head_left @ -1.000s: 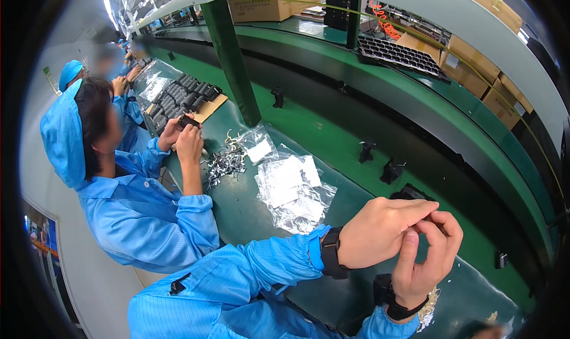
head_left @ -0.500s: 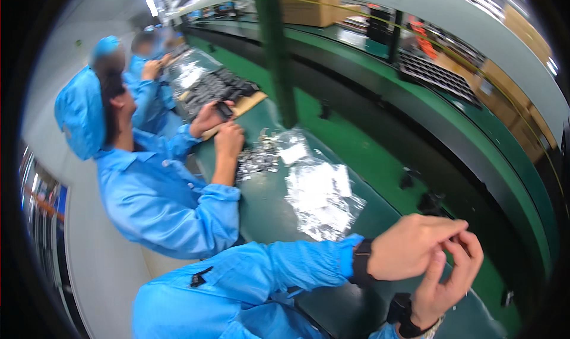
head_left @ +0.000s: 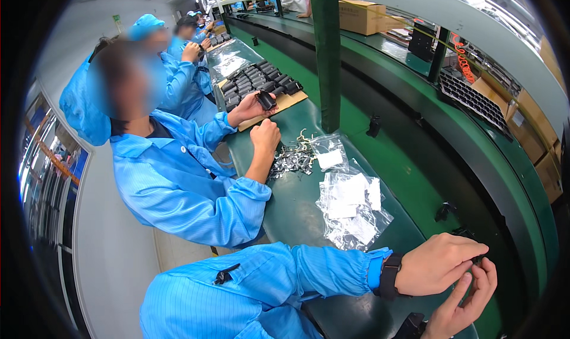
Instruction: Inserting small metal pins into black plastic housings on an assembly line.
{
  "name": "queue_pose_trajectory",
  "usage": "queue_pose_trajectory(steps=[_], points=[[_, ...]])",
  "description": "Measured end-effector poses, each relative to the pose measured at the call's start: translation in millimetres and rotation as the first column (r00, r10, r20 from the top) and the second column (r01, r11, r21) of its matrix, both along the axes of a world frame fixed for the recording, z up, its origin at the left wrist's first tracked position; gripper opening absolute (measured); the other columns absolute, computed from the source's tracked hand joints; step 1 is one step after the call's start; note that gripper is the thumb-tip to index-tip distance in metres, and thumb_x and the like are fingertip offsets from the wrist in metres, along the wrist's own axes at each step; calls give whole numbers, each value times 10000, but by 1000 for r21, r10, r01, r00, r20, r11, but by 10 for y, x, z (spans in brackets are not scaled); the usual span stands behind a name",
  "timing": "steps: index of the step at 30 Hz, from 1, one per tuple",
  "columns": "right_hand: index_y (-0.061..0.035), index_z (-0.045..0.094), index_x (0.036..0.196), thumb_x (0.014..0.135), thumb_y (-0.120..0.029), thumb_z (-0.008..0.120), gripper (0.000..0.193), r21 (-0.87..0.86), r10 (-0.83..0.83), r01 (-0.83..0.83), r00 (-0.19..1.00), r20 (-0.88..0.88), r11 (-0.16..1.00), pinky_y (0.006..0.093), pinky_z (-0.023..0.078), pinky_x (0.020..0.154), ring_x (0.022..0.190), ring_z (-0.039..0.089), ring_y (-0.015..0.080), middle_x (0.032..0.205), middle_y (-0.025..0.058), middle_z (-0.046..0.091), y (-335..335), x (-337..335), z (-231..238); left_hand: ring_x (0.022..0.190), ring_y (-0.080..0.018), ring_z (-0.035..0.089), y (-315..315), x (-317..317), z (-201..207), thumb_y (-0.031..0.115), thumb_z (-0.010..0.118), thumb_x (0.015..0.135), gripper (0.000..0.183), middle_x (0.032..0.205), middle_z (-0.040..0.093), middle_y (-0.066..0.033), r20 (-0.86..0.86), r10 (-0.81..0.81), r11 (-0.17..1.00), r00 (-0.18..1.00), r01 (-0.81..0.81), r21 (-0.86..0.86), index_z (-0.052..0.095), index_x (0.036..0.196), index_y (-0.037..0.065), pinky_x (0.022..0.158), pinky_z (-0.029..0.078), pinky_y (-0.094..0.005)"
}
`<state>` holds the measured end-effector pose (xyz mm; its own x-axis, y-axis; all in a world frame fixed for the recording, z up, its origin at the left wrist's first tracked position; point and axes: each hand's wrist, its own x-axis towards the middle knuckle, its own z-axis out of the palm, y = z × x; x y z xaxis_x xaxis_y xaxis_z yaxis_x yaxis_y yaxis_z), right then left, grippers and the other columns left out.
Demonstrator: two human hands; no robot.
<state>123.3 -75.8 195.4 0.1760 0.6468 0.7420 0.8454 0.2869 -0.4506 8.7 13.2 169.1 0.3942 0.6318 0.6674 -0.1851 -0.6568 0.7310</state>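
While poised over the far edge of the tabletop (head_left: pixel 294 211), pinches a small dark piece (head_left: pixel 477 259) between left hand (head_left: pixel 440 265) and right hand (head_left: pixel 468 302) fingertips.

Left hand (head_left: pixel 435 266) back upward, fingers extended, right hand (head_left: pixel 460 311) below, fingers curled, fingertips close together

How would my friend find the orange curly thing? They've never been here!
Start at the thick green post near the top middle, then look right to the black tray with a grid of pockets. Just above that tray's upper end in the picture is the orange coil. Beside the brown boxes, it alone is bright and springy-looking.
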Motion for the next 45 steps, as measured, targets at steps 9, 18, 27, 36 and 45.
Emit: queue_pose_trajectory(steps=[9, 18, 27, 36, 45], points=[[77, 647, 1214, 998, -124, 681, 297, -63, 15, -18, 999, -46, 998, 413, 524, 969, 1120, 647, 336, 1260, 198, 650, 51, 10, 2, 947, -411, 701, 21, 21, 39, -12, 594, 900, 333, 1203, 686, -231, 21, -13, 1000, 1000, 14, -27, 627, 1225, -71, 790, 582, -423], [68, 630, 1271, 977, -123, 715, 360, -108, 37, -42, 998, -51, 993, 401, 501, 1016, 1146, 646, 313, 1268, 203, 664, 43, 73, -24, 987, -401, 699, 28, 14, 40, -7, 609, 918, 332, 1215, 687, -216, 17, -4, 1000, 1000, 4, 0, 633, 1247, -49, 817, 579, -421], [61, 638, 1277, 957, -126, 751, 388, -102, 7, -13, 998, -64, 995, 388, 507, 999, 1113, 659, 302, 1243, 198, 681, 13, 89, -35, 975, -391, 707, 13, 14, 37, 14, 620, 935, 328, 1232, 686, -208, 19, -15, 1000, 1000, 15, 2, 637, 1259, -40, 808, 584, -411], [41, 637, 1295, 958, -133, 750, 396, -99, 21, -28, 997, -72, 995, 399, 498, 1009, 1122, 658, 324, 1255, 199, 677, 0, 150, -76, 1016, -392, 702, -2, 12, 81, 34, 631, 939, 323, 1236, 688, -207, 14, -31, 999, 999, 31, -23, 643, 1253, -40, 852, 584, -409], [-17, 473, 1467, 925, -162, 760, 631, -193, 12, -96, 918, -396, 976, 394, 437, 1057, 1296, 531, 248, 1512, 128, 484, 16, 215, -276, 1012, -322, 728, 61, 34, 53, 47, 645, 955, 346, 1229, 690, -207, 0, -25, 996, 1000, 25, -82, 648, 1295, -17, 840, 605, -361]])
